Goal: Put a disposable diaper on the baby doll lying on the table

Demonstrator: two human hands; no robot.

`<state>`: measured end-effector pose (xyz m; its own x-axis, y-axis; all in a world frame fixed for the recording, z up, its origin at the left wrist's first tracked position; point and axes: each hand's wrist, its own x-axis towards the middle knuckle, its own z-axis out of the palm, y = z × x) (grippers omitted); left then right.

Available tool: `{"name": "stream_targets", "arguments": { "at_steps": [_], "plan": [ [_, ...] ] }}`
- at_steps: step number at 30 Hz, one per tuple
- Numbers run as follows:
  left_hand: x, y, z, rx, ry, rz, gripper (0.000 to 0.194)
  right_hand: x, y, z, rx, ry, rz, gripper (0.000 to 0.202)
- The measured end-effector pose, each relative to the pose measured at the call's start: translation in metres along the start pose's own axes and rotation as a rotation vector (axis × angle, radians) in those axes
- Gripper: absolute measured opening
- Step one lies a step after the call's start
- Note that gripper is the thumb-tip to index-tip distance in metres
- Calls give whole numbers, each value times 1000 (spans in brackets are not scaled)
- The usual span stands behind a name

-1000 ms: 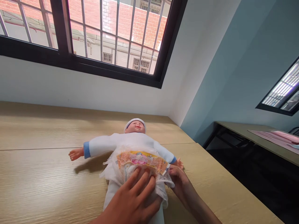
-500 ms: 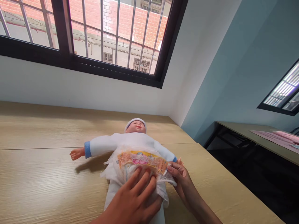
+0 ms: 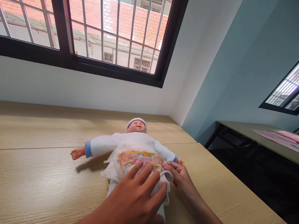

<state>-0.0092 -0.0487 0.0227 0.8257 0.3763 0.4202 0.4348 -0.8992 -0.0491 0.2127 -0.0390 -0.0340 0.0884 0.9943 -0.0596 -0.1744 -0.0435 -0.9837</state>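
A baby doll [image 3: 135,140] in white clothes with blue cuffs and a white cap lies on its back on the wooden table [image 3: 58,174]. Around its waist is a white diaper [image 3: 142,157] with a yellow and orange printed band and ruffled edges. My left hand [image 3: 140,189], fingers spread, is over the front of the diaper just below the band. At the band's right end, my right hand [image 3: 178,175] pinches the diaper's edge between thumb and fingers, beside the doll's hand.
Behind the table are a white wall [image 3: 93,90] and a barred window [image 3: 116,34] with a black frame. A second table [image 3: 233,127] with pink cloth [image 3: 275,137] stands at the right, beyond this table's right edge.
My left hand has lifted a little and spread its fingers. My right hand has shifted slightly left, and the diaper's right edge now curls beneath it.
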Motion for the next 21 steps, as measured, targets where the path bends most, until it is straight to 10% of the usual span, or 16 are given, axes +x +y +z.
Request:
{"name": "stream_targets", "arguments": {
  "at_steps": [12,21],
  "plan": [
    [13,-20,-2,-137,-155,33,66,0,-2,3,-98,-39,-19,35],
    [11,-16,10,-53,-128,-5,69,-3,-19,2,186,194,33,46]
  ]
}}
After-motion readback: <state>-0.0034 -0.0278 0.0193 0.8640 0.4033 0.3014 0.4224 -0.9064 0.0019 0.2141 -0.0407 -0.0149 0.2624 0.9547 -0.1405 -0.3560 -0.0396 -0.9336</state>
